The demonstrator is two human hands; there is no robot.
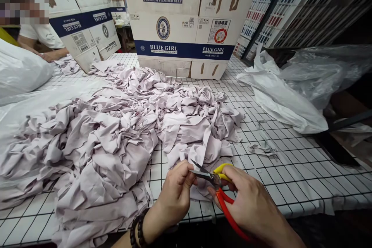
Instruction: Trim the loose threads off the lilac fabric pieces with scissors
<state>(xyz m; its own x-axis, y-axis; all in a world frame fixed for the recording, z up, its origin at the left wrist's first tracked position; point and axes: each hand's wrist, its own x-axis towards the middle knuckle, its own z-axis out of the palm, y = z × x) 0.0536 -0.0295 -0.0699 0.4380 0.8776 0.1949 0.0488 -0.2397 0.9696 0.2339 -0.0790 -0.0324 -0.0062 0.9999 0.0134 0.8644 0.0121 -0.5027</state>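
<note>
My right hand (251,197) is closed round a pair of scissors (215,180) with one yellow and one red handle. The scissors' blades are parted and point left, their tips close to my left fingers. My left hand (176,190), with dark beads on its wrist, pinches the edge of a pale lilac fabric piece (200,193); most of the pinched part is hidden by my fingers. Just beyond my hands lies a heap of the same fabric (186,128). A larger heap of crumpled fabric pieces (101,155) spreads to the left and hangs over the table's front edge.
A large cardboard sheet (174,11) stands upright behind the heaps, with another cardboard panel (95,27) to its left. White plastic bags (285,93) and a dark phone-like slab (338,151) lie right. Small scraps (263,149) dot the grid-patterned tabletop (293,178). Someone sits far left.
</note>
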